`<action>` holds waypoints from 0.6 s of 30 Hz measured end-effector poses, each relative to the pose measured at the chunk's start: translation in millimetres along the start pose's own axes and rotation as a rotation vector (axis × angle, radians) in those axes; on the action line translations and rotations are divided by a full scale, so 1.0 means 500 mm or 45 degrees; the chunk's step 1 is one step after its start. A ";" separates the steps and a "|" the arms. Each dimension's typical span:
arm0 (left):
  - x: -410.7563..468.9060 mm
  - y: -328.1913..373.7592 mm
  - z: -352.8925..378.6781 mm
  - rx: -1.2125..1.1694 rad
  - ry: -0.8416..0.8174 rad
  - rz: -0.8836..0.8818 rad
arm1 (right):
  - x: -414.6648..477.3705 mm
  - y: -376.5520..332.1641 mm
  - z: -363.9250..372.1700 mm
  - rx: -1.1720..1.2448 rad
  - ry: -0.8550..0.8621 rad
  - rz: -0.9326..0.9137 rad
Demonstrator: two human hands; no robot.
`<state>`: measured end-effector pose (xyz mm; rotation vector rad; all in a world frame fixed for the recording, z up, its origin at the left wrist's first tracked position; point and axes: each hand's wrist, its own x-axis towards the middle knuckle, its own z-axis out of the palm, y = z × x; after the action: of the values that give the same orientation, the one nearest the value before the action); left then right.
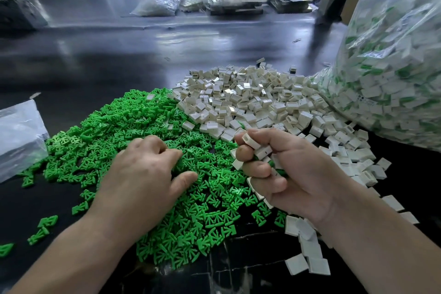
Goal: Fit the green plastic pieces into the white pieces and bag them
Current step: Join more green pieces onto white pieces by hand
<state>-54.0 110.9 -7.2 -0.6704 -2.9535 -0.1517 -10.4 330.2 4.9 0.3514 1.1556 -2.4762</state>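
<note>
A wide heap of small green plastic pieces (148, 126) covers the dark table in front of me. Behind and right of it lies a heap of white box-shaped pieces (257, 102). My left hand (140, 174) rests palm down on the green heap, fingers curled into the pieces; what the fingertips hold is hidden. My right hand (293, 174) is raised just above the heaps and grips a fistful of white pieces (256, 148), some with green showing between the fingers. A large clear bag (396, 74) at the right is full of white pieces fitted with green.
A flat clear plastic bag (19, 136) lies at the left edge. Loose green pieces (45, 227) are scattered at the near left, loose white pieces (307, 258) at the near right. Bags and trays (233, 0) crowd the far end of the table.
</note>
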 end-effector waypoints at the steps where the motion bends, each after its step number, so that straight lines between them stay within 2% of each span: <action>1: 0.003 0.002 0.003 0.016 -0.014 0.024 | 0.001 0.001 0.000 0.026 0.004 0.006; 14: 0.007 0.010 0.018 -0.119 0.216 0.218 | 0.000 0.009 -0.002 -0.083 -0.015 -0.095; 16: 0.004 0.010 0.015 -0.354 0.274 0.153 | -0.002 0.011 0.000 -0.155 -0.012 -0.121; 18: -0.001 0.011 0.007 -0.833 0.249 -0.016 | -0.003 0.015 0.001 -0.234 0.000 -0.134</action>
<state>-51.5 116.2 -10.5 -0.6448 -2.6915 -1.1423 -6.1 325.7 0.8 0.2440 1.4221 -2.4320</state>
